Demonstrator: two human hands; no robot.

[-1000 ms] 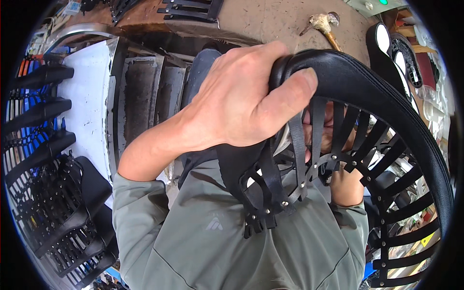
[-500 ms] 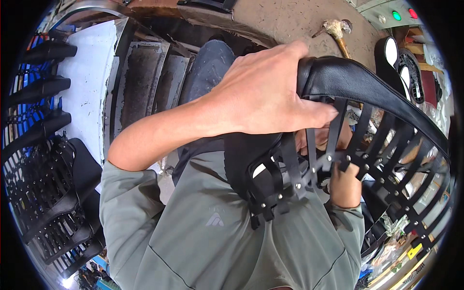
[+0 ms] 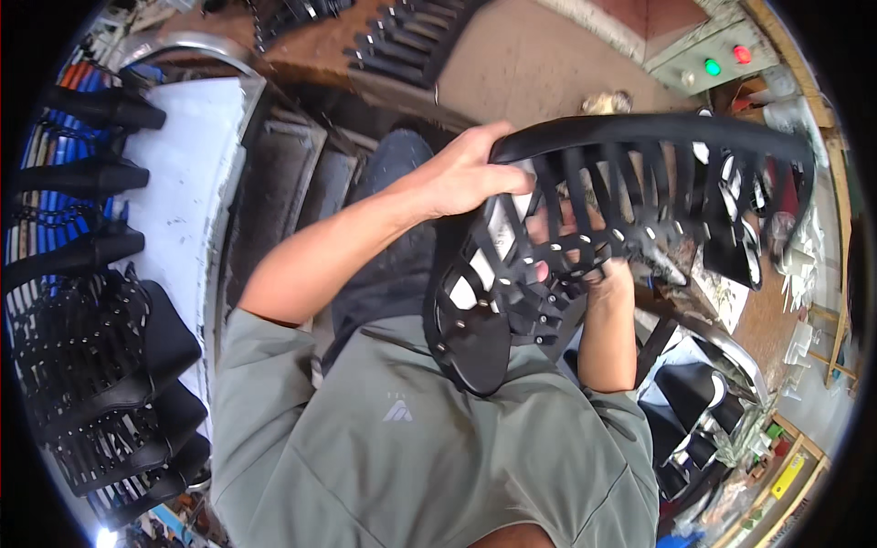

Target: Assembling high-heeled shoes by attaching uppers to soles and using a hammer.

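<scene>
A black leather gladiator sandal [image 3: 470, 352] with a long row of studded straps is held out before my chest. Its pale insole shows through the straps, and the rounded dark end points down toward my shirt. My left hand [image 3: 475, 173] is closed round the end of its thick black band, thumb on the near side. Behind the straps, my right hand [image 3: 589, 242] is partly hidden and blurred. Its fingers are bent in among the studded straps, but what exactly they pinch does not show. The long strapped shaft spreads out to the right.
At left, more strapped black uppers [image 3: 91, 356] hang beside a white board [image 3: 187, 173]. A brown workbench [image 3: 521, 59] lies ahead, with a hammer head [image 3: 607, 102], another strapped piece [image 3: 411, 41] and a control box [image 3: 713, 64] with lights. Black shoes [image 3: 699, 402] lie at lower right.
The sandal has moved farther from the camera and turned, bringing its rounded end and pale insole into view. Both hands moved with it. The view has shifted, showing more of the bench.
</scene>
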